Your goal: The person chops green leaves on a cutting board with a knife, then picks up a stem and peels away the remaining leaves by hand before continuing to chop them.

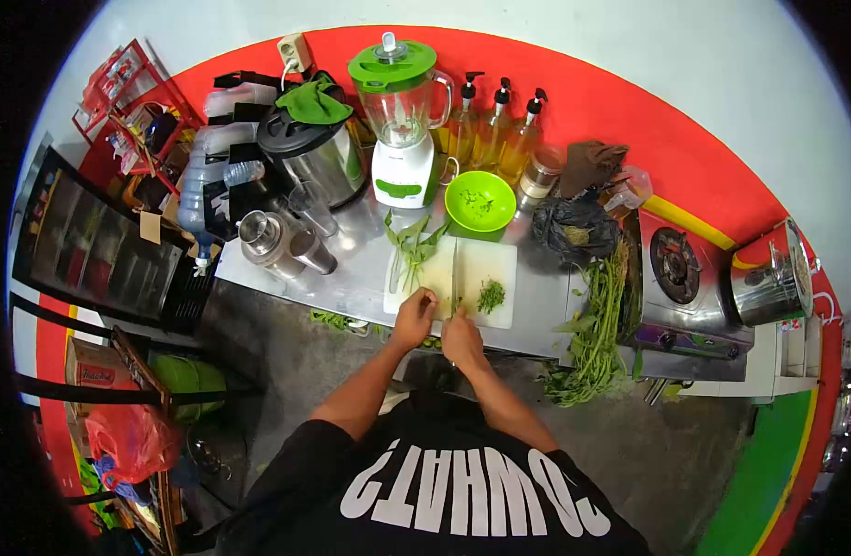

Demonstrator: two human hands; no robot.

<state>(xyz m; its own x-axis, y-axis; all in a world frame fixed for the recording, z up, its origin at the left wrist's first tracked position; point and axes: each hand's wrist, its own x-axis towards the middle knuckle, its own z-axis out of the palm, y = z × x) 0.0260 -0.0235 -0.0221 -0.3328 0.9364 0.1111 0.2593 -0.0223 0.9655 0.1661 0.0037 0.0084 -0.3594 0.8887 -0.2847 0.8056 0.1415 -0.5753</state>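
Note:
My right hand (462, 341) is wrapped around the handle of a kitchen knife (457, 271), its blade pointing away from me over a white cutting board (499, 313). My left hand (414, 320) is curled at the board's near edge, left of the blade; whatever its fingers may hold is hidden. Just beyond it, leafy green stalks (413, 248) lie on the left part of the board. A small heap of chopped greens (490, 296) sits to the right of the knife. Behind the board stands a lime-green bowl (481, 222) with some cut green pieces inside.
A blender (402, 130), pump bottles (493, 134) and a steel shaker (266, 243) stand on the metal counter (300, 292). Long green stalks (599, 324) hang over the front edge at right, beside a black plastic bag (576, 227) and a gas stove (685, 278).

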